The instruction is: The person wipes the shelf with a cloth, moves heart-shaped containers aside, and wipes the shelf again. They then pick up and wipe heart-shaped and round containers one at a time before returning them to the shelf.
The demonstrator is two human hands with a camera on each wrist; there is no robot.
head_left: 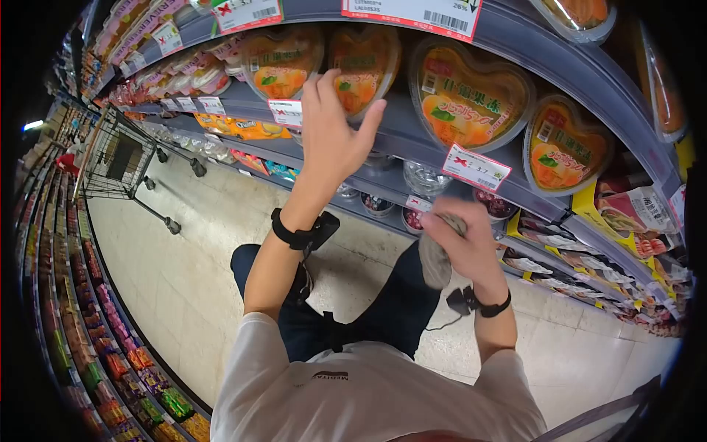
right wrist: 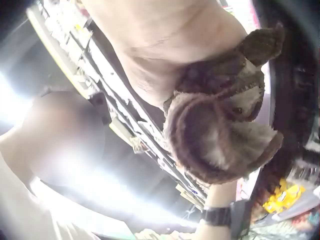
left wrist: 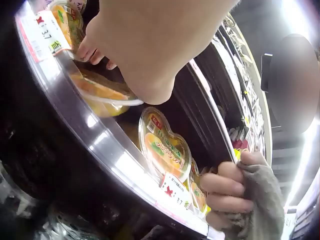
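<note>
My left hand (head_left: 335, 136) reaches to the shelf with fingers and thumb spread at the lower edge of a heart-shaped fruit jelly tub (head_left: 364, 62). In the left wrist view, its fingertips (left wrist: 95, 56) lie between two tubs, and the nearer tub (left wrist: 97, 92) is tilted; the thumb is hidden there. Another heart-shaped tub (head_left: 280, 62) sits to the left. Lower down, in front of the shelf, my right hand (head_left: 471, 239) grips a crumpled grey cloth (head_left: 436, 258). The cloth (right wrist: 215, 135) hangs in folds from that hand in the right wrist view.
More heart-shaped tubs (head_left: 471, 96) stand to the right behind a price tag (head_left: 476, 168) on the shelf edge. Lower shelves carry foil-topped cups and packets. A wire cart (head_left: 110, 158) stands in the aisle at left, with a snack shelf (head_left: 110, 309) opposite.
</note>
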